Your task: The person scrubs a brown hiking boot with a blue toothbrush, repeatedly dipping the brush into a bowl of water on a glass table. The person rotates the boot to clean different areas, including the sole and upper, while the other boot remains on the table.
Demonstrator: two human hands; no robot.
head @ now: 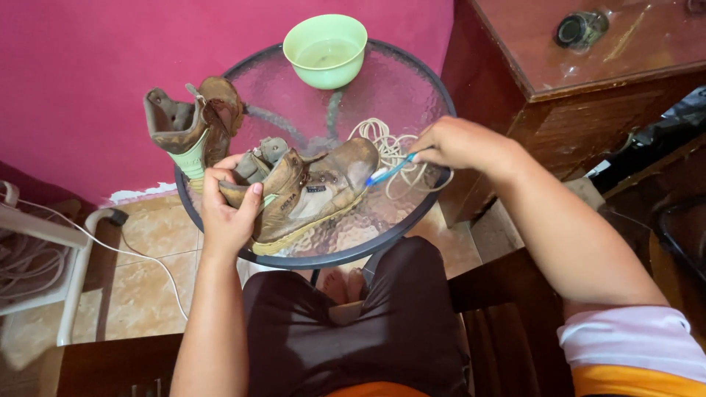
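The person's lap in dark shorts (pixel 353 323) fills the foreground, below a round table (pixel 412 81) of dimpled glass with a black rim. Above the table, the left hand (pixel 229 209) closes around the heel and collar of a worn brown boot (pixel 312 195), which lies on its side, long axis running left to right, toe pointing right. The right hand (pixel 460 143) pinches a blue toothbrush (pixel 390 173), its head touching the toe. A second boot (pixel 193 125) stands upright at the left edge. A pale green bowl (pixel 326 50) holds clear water. Cream laces (pixel 390 147) lie coiled.
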